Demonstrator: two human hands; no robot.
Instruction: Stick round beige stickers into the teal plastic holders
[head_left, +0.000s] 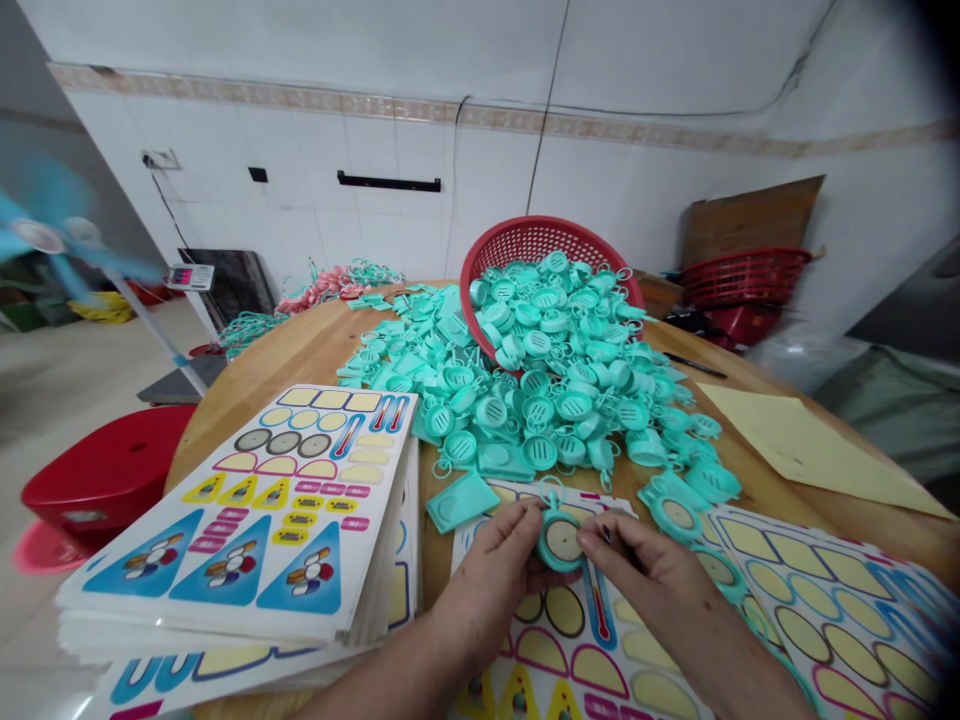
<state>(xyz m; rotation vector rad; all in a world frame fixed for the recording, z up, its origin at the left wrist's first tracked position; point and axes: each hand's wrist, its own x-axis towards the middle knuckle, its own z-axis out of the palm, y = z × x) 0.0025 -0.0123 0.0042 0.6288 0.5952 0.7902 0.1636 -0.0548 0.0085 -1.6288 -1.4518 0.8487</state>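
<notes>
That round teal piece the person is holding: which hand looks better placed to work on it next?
Probably the right hand: its fingertips reach the beige face of the round teal piece, while the left hand seems occupied steadying the piece's rim.

This camera sits on your head and looks forward and down, close above your left hand [480, 570] and right hand [645, 570], toward the far wall [300, 170].
</notes>
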